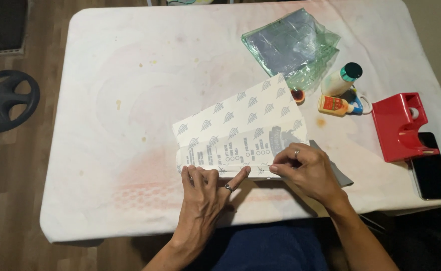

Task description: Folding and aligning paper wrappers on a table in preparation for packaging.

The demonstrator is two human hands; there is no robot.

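Note:
A white sheet of paper (240,118) with a grey leaf pattern lies on the table, its near edge folded up into a printed flap (230,150). My left hand (205,193) presses flat on the flap's near left edge, fingers spread, a ring on one finger. My right hand (306,170) pinches the fold at the near right, also wearing a ring. A grey sheet (342,175) sticks out from under my right hand.
The table has a stained white cloth (120,100). A green plastic bag (293,45), a small red cap (298,95), a white bottle (341,79), a glue bottle (333,105), a red tape dispenser (398,125) and a black phone (431,168) sit right. A weight plate (5,100) lies on the floor.

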